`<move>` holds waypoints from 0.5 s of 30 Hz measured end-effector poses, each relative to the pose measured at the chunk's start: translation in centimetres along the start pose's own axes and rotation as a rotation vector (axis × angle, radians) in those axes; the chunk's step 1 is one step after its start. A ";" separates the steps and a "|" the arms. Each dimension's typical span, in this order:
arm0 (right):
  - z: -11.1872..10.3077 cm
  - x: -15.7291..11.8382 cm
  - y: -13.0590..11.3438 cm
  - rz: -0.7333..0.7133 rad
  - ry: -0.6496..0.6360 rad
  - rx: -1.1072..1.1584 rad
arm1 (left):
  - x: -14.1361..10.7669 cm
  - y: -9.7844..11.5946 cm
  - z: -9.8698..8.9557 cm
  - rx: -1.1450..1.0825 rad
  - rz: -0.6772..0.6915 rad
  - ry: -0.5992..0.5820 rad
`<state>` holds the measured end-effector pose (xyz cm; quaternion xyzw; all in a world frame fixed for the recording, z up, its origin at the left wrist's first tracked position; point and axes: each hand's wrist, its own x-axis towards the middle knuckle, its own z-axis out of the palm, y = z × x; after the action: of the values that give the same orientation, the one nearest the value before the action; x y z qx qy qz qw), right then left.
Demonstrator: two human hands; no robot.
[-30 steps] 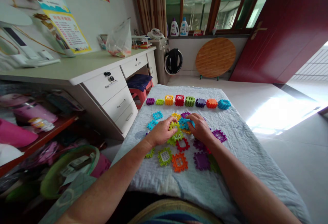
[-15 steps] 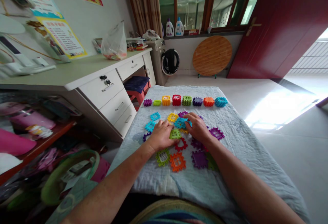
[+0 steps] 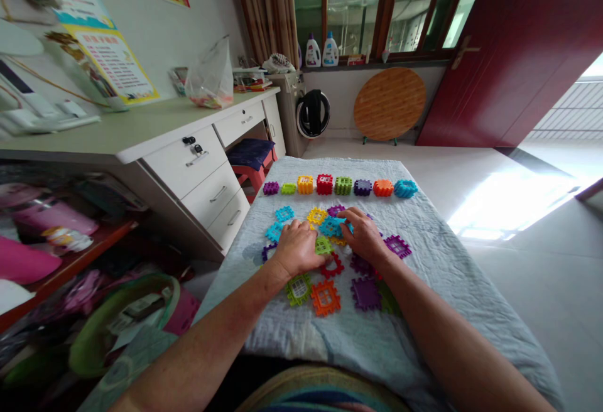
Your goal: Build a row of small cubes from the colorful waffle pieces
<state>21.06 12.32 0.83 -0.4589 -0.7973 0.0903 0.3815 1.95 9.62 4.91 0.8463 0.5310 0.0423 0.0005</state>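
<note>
Right hand (image 3: 365, 236) on blue tile (image 3: 331, 227), left hand (image 3: 298, 250) by green tile (image 3: 323, 246)

Head view: I've got both bare hands apart, palms down, over a pale cloth (image 3: 438, 267). Right thumb and fingers are pinching the blue tile's near-right edge; it sits between the hands. Left fingers are curled, green tile just beside the thumb; can't tell from here if it's gripped. Yellow tile (image 3: 317, 215) lies beyond, between the hands. Red tile (image 3: 333, 266) is just nearer than the left thumb, orange tile (image 3: 326, 298) nearer again. Windowed tile (image 3: 298, 289), green-rimmed, lies near the left wrist. Solid purple tile (image 3: 366, 293) is on the near side of the right hand; purple frame (image 3: 398, 246) is right of it. Two light-blue tiles (image 3: 284, 213) lie beyond the left hand. Row of blocks (image 3: 325, 184) runs across beyond both hands; desk (image 3: 94, 132) is well off to their left.
</note>
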 end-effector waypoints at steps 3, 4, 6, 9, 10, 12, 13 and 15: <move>0.0 0.0 0.0 -0.004 0.000 -0.001 | 0.0 0.3 -0.4 0.030 0.003 -0.025; 0.0 0.0 0.0 -0.003 0.000 -0.002 | 0.1 0.3 -0.5 0.036 0.007 -0.033; 0.0 0.0 0.1 -0.001 -0.003 -0.001 | 0.2 0.5 -0.5 0.049 0.011 -0.043; 0.0 0.0 0.0 0.004 -0.003 0.005 | 0.3 0.7 -0.5 0.069 -0.004 -0.036; -0.1 0.0 0.0 0.005 -0.001 0.006 | 0.3 0.8 -0.5 0.075 -0.012 -0.033; -0.1 0.0 0.0 0.005 0.001 0.008 | 0.2 0.9 -0.5 0.085 -0.031 -0.032; -0.1 0.0 0.0 0.005 0.002 0.009 | 0.2 0.9 -0.5 0.088 -0.040 -0.034; -0.1 0.0 0.0 0.003 0.002 0.010 | 0.2 1.0 -0.6 0.089 -0.054 -0.039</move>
<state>21.13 12.28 0.90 -0.4582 -0.7959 0.0943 0.3844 2.89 9.35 5.57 0.8316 0.5548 0.0021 -0.0255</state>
